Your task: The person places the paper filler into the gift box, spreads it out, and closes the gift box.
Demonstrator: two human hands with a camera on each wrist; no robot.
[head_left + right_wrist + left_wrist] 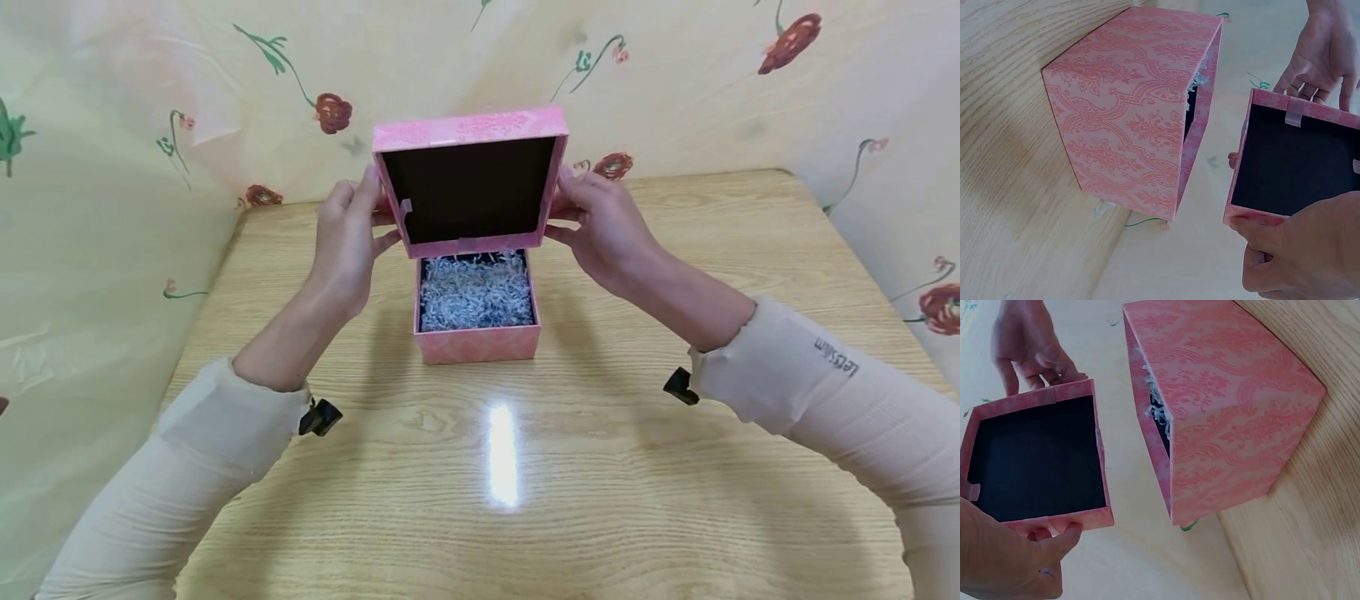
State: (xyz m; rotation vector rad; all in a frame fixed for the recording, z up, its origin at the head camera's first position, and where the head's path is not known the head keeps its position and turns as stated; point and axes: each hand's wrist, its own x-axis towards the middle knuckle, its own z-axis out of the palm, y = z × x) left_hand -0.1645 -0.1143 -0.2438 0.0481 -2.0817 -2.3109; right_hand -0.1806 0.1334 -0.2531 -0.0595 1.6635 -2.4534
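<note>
Both hands hold a pink patterned box lid (pixel 471 129) up over the back of its box, tilted so the black inside (pixel 1040 464) faces me. My left hand (pixel 347 237) grips the lid's left side, thumb near the upper corner and fingers lower down. On the opposite side my right hand (pixel 606 225) grips it the same way. Below stands the matching pink box (pixel 480 343) on the table, its top uncovered. Pale blue-grey shredded paper (pixel 476 292) fills it. In the right wrist view, a bit of clear tape (pixel 1294 114) sticks to the lid's inner edge.
The wood-grain table (pixel 465 533) reaches back to a flower-printed cloth (pixel 465 50) that hangs behind and at both sides. A bright light reflection (pixel 502 457) lies on the tabletop in front of the box. Small black devices (pixel 320 417) hang at both sleeve cuffs.
</note>
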